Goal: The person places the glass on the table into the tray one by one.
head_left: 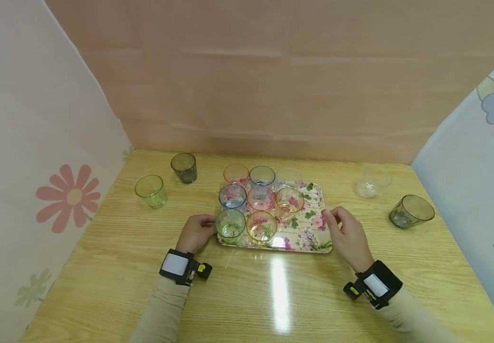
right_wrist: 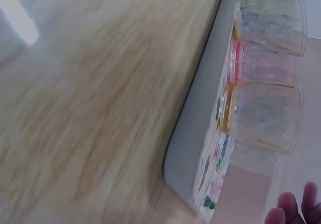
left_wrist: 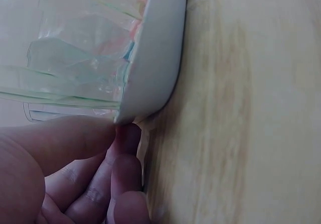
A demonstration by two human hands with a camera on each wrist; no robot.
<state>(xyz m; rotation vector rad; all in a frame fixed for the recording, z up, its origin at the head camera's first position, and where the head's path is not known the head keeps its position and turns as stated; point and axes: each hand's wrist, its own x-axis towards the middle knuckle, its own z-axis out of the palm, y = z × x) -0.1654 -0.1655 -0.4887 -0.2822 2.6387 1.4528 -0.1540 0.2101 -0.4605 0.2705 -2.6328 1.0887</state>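
A floral tray (head_left: pixel 307 240) with a white outer side holds several tinted clear cups in rows, among them a green cup (head_left: pixel 230 231), a yellow cup (head_left: pixel 261 233) and an orange-rimmed cup (head_left: pixel 289 209). At the tray's left edge my left hand (head_left: pixel 195 232) pinches the rim; the left wrist view has the thumb (left_wrist: pixel 75 136) against the rim and fingertips beneath it. My right hand (head_left: pixel 350 238) is beside the tray's right edge, holding nothing. In the right wrist view its fingers (right_wrist: pixel 288 206) look loosely bent and apart from the tray.
Left of the tray stand a lime-green cup (head_left: pixel 153 194) and a dark grey cup (head_left: pixel 186 171). To the right are a clear cup (head_left: pixel 369 186) and a brownish-grey cup (head_left: pixel 407 216). Printed cloth sheets flank the wooden table (head_left: pixel 238 295), with a plain one behind.
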